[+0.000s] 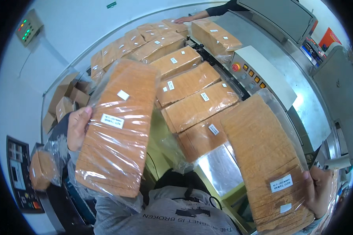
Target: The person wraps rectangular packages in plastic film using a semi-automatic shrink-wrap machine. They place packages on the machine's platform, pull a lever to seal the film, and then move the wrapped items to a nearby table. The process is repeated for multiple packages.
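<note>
My left hand (78, 127) grips the edge of a clear plastic bag holding a sliced brown bread loaf (120, 152), its thumb on the near face. Two white labels sit on this bag, the larger one printed. On the right, my right hand (320, 189) is closed on the side of another bagged sliced loaf (261, 147), also labelled. Both loaves are raised and tilted, hiding what lies behind them. Between them, a row of bagged loaves (201, 108) lies on the table, the nearest beside a bare metal plate (220, 169).
A control box (261, 75) with a red emergency stop button stands beside the row. More bagged loaves (117, 50) line the wall. Another person's hand (184, 19) touches loaves at the far end. An open cardboard box (57, 97) and a bagged loaf (42, 170) are at left.
</note>
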Demonstrator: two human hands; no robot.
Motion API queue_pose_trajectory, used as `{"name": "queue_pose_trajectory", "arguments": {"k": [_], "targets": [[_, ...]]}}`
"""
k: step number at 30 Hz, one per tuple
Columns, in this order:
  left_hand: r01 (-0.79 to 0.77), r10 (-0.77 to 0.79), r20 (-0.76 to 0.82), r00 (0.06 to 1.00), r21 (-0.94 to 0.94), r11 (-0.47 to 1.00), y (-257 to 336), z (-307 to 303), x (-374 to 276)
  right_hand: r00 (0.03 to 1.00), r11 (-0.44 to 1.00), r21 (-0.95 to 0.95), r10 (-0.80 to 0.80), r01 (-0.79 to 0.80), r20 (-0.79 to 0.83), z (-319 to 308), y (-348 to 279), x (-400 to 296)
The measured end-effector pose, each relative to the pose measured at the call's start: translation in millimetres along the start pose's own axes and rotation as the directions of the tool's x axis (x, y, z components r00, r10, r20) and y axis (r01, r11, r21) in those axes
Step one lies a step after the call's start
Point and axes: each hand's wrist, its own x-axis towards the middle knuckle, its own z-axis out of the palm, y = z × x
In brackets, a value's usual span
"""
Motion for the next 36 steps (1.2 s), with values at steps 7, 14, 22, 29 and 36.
{"name": "queue_pose_trajectory", "arguments": {"k": [7, 14, 22, 29, 36], "targets": [[-0.136, 0.128, -0.136, 0.982, -0.05, 0.989, 8.9, -73.6, 142.4, 0.998, 0.996, -0.055, 0.066, -0.067, -0.015, 3.4, -63.2, 48.7], [-0.134, 0.13, -0.046, 0.99, -0.073, 0.988, -7.1, -161.3, 295.6, 0.945, 0.953, 0.107, 0.295, -0.282, -0.142, 45.3, -161.0, 132.4], [-0.159, 0.064, -0.377, 0.924, -0.226, 0.961, -13.5, -217.1, 401.0, 0.925, 0.923, 0.206, 0.355, -0.325, -0.132, 50.1, -270.1, 222.8], [-0.112, -0.112, -0.423, 0.899, -0.469, 0.876, -34.7, -315.4, 419.5, 0.999, 1.0, -0.029, 0.006, -0.005, 0.038, 70.5, -364.4, 351.7], [-0.082, 0.01, -0.558, 0.83, -0.104, 0.991, -100.8, -392.8, 464.6, 0.966, 0.967, 0.011, -0.253, 0.253, 0.055, 121.3, -438.2, 507.9]]}}
